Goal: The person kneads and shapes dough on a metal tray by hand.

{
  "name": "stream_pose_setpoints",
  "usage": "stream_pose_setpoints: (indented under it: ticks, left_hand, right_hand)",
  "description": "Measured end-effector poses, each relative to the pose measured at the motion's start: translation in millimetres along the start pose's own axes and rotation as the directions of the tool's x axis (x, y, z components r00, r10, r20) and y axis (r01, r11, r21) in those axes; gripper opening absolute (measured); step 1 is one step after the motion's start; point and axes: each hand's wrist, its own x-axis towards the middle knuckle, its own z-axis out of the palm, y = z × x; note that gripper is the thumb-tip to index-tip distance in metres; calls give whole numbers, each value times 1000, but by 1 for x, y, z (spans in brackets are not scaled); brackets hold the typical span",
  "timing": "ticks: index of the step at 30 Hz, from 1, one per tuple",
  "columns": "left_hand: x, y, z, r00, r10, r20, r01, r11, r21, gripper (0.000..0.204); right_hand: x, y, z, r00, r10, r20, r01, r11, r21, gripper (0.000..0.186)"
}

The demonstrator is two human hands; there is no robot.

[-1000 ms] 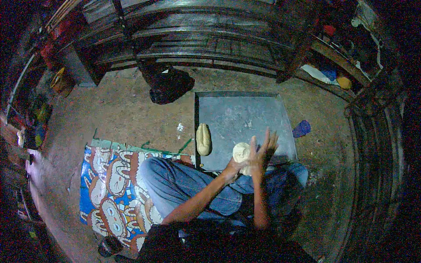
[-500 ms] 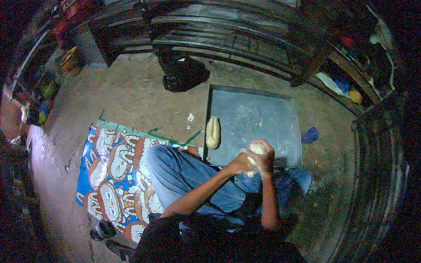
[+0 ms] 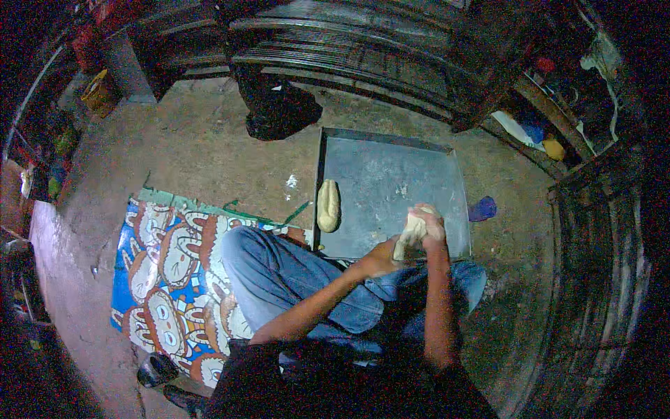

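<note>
Pale dough (image 3: 410, 236) is stretched between my two hands over the near part of a shallow metal tray (image 3: 380, 167). My left hand (image 3: 382, 257) grips its lower end, and my right hand (image 3: 431, 225), higher and further right, has its fingers closed on the upper end. An elongated dough piece (image 3: 329, 206) with a lengthwise crease lies along the tray's left side. My crossed legs (image 3: 300, 286) in jeans are just below the tray.
A cartoon-print mat (image 3: 164, 286) lies at left, a black bag (image 3: 279, 112) beyond the tray, a purple cup (image 3: 483, 208) at its right. A bucket (image 3: 98, 94) and a grey metal box (image 3: 129, 63) stand back left, wooden shelving (image 3: 551, 119) back right, dark shoes (image 3: 157, 370) near left.
The dough was a rounded lump cupped in both hands and is now more elongated. My right hand's fingers, spread a second ago, have closed on it and moved up from my left hand.
</note>
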Motion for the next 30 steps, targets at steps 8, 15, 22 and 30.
stream_pose_setpoints:
  ticks: [8,15,22,30]
  left_hand:
    - [6,-13,-46,919,-285,-273,-94,515,-852,78]
    - [-13,-51,-27,971,-32,237,230,400,-887,72]
    - [-17,-8,-44,853,-58,519,380,752,-539,46]
    - [-7,11,1,854,-171,492,513,444,-735,27]
  right_hand:
    - [-64,-114,48,955,-270,123,280,957,-76,13]
    - [-124,-110,118,978,31,206,-85,962,258,15]
    - [-101,-48,92,881,-61,469,28,997,78,12]
    - [-19,-29,-6,959,-171,227,252,880,-402,20]
